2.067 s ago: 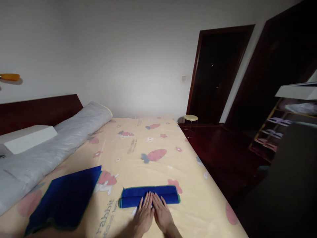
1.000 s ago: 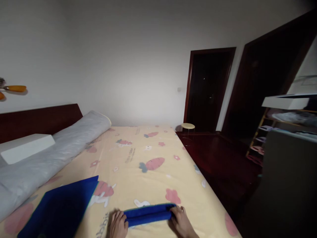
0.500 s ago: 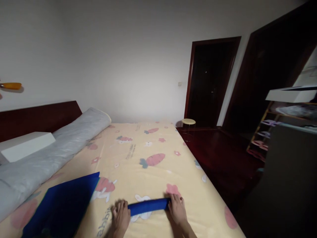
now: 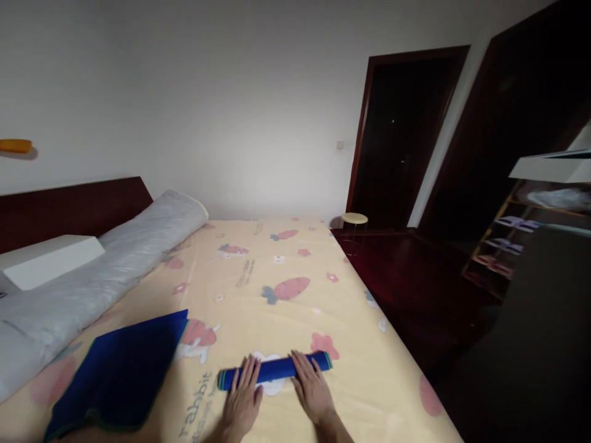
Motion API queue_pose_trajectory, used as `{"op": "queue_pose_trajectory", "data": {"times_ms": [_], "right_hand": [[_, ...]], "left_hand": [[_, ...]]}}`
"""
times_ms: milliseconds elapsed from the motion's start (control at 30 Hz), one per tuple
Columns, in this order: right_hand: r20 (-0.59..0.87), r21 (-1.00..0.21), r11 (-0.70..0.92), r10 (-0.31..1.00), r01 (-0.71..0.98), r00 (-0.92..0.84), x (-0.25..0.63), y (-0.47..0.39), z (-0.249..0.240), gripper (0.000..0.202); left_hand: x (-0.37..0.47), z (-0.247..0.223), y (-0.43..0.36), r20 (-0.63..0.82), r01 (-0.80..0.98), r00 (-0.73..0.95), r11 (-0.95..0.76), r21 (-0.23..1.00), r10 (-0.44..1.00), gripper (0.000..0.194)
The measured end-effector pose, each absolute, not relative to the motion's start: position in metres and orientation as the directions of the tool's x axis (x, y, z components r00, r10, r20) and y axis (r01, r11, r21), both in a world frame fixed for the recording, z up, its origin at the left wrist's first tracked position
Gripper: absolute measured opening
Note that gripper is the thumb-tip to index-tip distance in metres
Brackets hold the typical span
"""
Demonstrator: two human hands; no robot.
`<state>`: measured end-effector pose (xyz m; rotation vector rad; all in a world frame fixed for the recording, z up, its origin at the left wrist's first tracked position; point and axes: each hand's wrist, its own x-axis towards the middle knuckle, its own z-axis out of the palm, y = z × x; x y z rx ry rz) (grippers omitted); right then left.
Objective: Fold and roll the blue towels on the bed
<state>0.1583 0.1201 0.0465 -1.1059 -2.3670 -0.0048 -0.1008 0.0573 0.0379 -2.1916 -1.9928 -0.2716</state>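
Observation:
A dark blue cloth roll (image 4: 277, 370) with green-edged ends lies across the patterned bed sheet (image 4: 249, 314) near the bottom centre. Fingers extended, my left hand (image 4: 244, 397) rests on the roll left of its middle. On its right part lies my right hand (image 4: 311, 384), also flat with the fingers stretched out. Both ends of the roll show beyond the hands. A flat dark blue cloth (image 4: 120, 369) with a green edge is spread on the sheet at the lower left, apart from the roll and hands.
A long grey rolled bundle (image 4: 111, 271) runs along the bed's left side, beside a white box (image 4: 55, 261) and a dark red headboard (image 4: 74, 209). A round stool (image 4: 354, 218) stands beyond the far right corner. A shelf rack (image 4: 501, 240) is at the right.
Both hands have moved inward from the roll's ends onto its top, with fingers now straightened. The roll's ends have come into sight. The camera view has shifted slightly.

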Motion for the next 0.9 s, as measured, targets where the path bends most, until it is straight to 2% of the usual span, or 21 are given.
{"op": "queue_pose_trajectory", "data": {"times_ms": [133,267,400,600,733,900], "right_hand": [[0.455,-0.208,0.587,0.766,0.782,-0.454,0.2,0.128,0.039,0.062],[0.399,-0.256,0.516,0.827,0.818,-0.397,0.212,0.133,0.033,0.057],[0.336,-0.291,0.485,0.859,0.825,-0.387,0.19,0.138,0.043,0.056],[0.298,-0.283,0.7,0.714,0.656,-0.633,0.128,0.134,0.05,0.071],[0.4,-0.196,0.735,0.664,0.649,-0.632,0.11,0.135,0.032,0.065],[0.516,-0.121,0.737,0.619,0.665,-0.592,0.11,0.142,0.017,0.059]], "left_hand": [[-0.14,0.046,0.046,0.171,0.999,0.017,-0.021,0.025,0.985,0.058],[-0.144,0.049,0.049,0.11,0.999,-0.03,0.027,0.025,0.993,0.058],[-0.127,0.049,0.061,0.14,0.997,-0.071,0.072,-0.001,0.988,0.063],[-0.07,0.041,0.084,0.132,0.984,0.174,-0.177,0.011,0.976,0.074],[-0.056,0.034,0.093,0.182,0.974,0.228,-0.227,-0.025,0.957,0.063],[-0.061,0.021,0.1,0.241,0.979,0.198,-0.181,-0.091,0.95,0.066]]}}
